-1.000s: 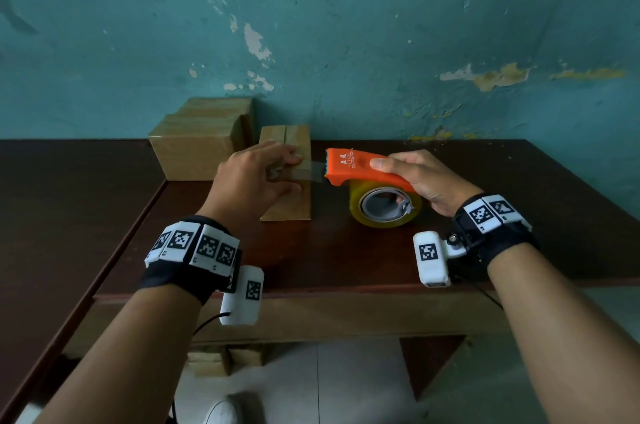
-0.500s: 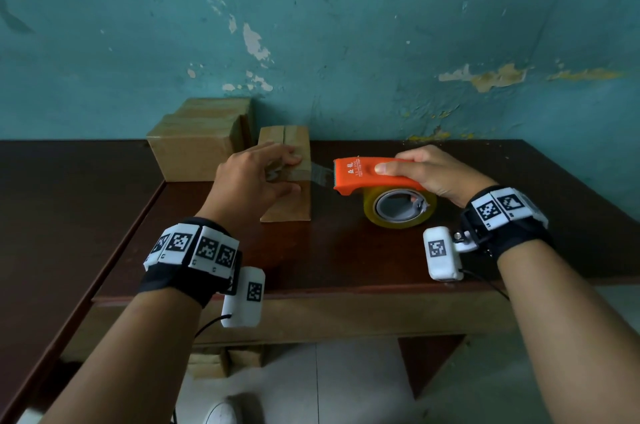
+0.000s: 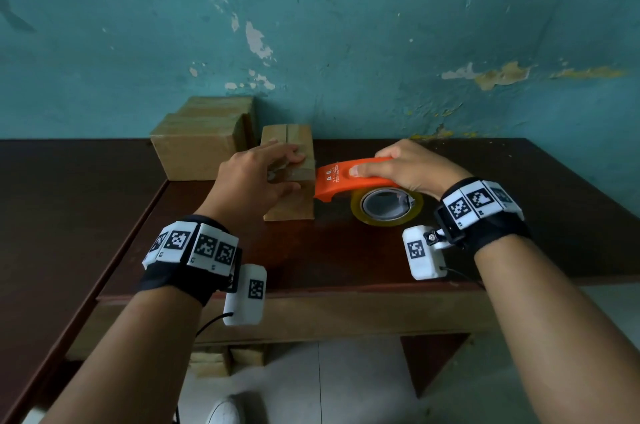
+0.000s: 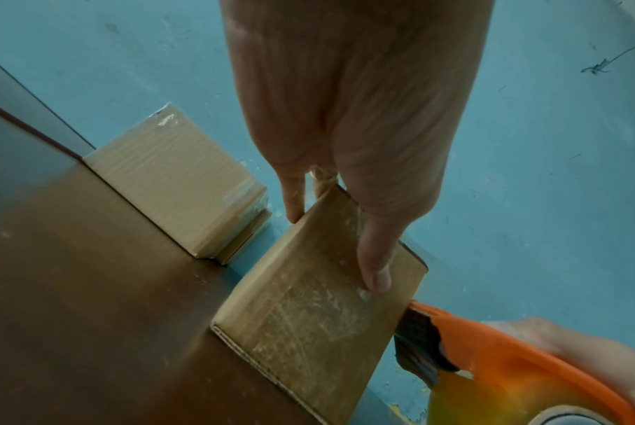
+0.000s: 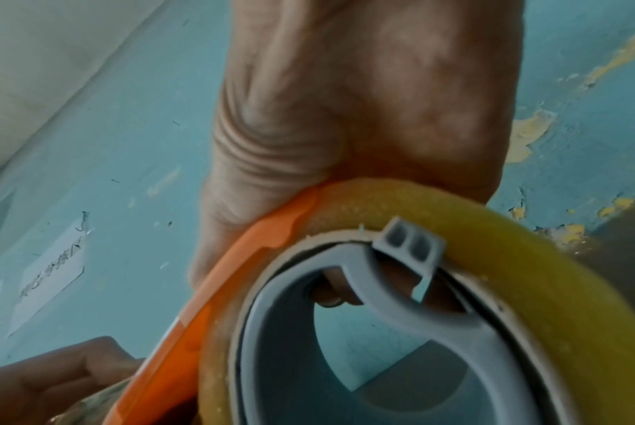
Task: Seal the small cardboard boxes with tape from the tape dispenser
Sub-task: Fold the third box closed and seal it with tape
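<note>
room: peeling teal wall [image 3: 346, 25] behind a dark wooden bench [image 3: 346, 257].
box: small cardboard box [image 3: 294, 205] stands near the bench's back edge, centre-left; top seam shows beyond the fingers.
left hand: left hand [image 3: 256, 177] lies over the box, fingers on top and thumb [image 4: 375, 258] pressed flat on the near face. Steadying it, not clenched.
right hand: right hand [image 3: 412, 167] grips the dispenser [image 3: 349, 177], thumb along its orange body.
dispenser: nose touching the box's right edge, just beside the left thumb; yellow tape roll [image 3: 388, 207] hangs under it, just above the bench.
done pile: bigger box [image 3: 197, 150] at the back-left, with tape already on it, against the wall.
step: looks like a strip being laid or cut at the box's right side; the tape itself is hard to make out.
next: probably tilt the blade to cut against the edge, then rub the tail down. Keep the box pinned so it doesn't slide.
</note>
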{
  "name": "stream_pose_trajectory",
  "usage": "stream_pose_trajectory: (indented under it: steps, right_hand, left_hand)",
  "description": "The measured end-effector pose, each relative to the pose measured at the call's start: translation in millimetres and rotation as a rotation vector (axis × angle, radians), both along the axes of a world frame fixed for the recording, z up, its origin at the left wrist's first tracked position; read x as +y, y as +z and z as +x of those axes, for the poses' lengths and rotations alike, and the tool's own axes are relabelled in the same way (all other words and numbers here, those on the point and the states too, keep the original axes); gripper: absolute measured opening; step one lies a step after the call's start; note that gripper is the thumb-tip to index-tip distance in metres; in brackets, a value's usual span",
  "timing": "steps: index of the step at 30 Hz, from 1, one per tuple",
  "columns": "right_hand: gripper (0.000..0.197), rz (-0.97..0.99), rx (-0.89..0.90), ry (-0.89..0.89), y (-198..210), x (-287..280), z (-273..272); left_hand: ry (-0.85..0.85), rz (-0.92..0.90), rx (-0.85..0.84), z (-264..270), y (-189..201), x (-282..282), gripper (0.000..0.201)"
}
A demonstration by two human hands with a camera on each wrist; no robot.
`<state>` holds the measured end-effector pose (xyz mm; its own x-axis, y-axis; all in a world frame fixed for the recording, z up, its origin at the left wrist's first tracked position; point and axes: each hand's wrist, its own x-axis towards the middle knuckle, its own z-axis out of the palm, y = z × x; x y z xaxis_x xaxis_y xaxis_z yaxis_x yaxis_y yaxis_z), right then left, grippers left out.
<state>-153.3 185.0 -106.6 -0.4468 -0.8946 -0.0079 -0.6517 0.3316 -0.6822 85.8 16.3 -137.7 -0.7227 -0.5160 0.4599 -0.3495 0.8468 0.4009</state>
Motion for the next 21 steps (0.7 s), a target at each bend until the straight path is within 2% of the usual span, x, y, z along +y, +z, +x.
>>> stream_pose_trajectory:
  steps: [6,9,15,21]
  right_hand:
    - [0.054,-0.012,-0.045,-0.021,3,-2,6]
    - [0.050,0.006,-0.098,-0.029,5,-1,9]
    - [0.052,0.038,-0.132,-0.092,7,1,11]
    - [0.058,0.144,0.038,-0.165,12,-2,16]
  left_hand:
    - [-0.032,-0.012,-0.043,3,2,-2,0.052]
    - [-0.023,-0.018,-0.038,3,3,0,0.051]
    - [-0.042,-0.008,-0.035,3,3,-1,0.054]
    - [-0.111,0.035,-0.045,6,0,-6,0.059]
